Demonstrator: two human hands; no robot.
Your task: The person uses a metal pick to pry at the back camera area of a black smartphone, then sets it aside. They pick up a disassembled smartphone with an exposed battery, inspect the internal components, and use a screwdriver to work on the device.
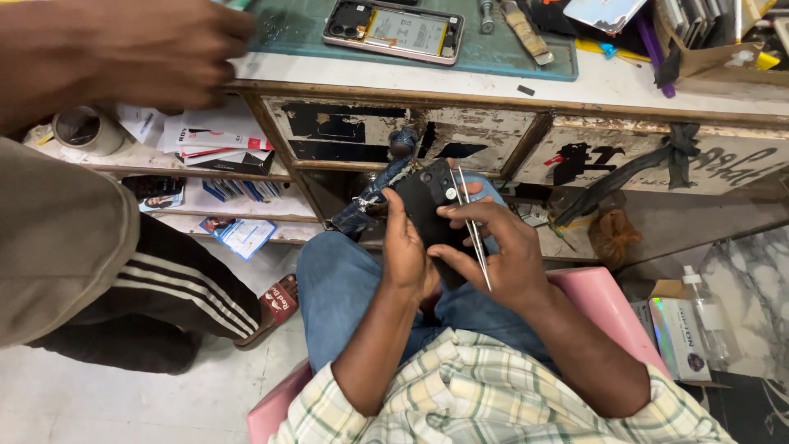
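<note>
Plaid shirt sleeves [460,395] sit nearest me, green and cream, rolled above my forearms, and under them my blue jeans [345,284] and the pink seat [604,308] I sit on. Over my lap my left hand [407,251] is wrapped around the left edge of a black phone [427,205], thumb laid on its back, so the phone stands tilted with its camera end pointing away from me. My right hand [501,255] grips the phone's right side with thumb and forefinger pressed on the back, and it also pinches a pair of slim metal tweezers [472,234] that run along the phone's right edge, tips toward my wrist. Both hands are closed on what they hold, neither is loose.

Left of my knee another person stands close: dark track trousers with white stripes [164,288], a red sandal [275,304] on the floor, and that person's hand [148,53], blurred, up near the bench's left front edge.

Beyond my hands is the worn bench front [460,140] with peeling black and white paint. On the benchtop, toward its far edge, a green mat [509,62] carries an opened phone [394,31] lying flat with its insides showing. To the right of my seat, a clear bottle [708,316] stands beside a small box [678,337]
</note>
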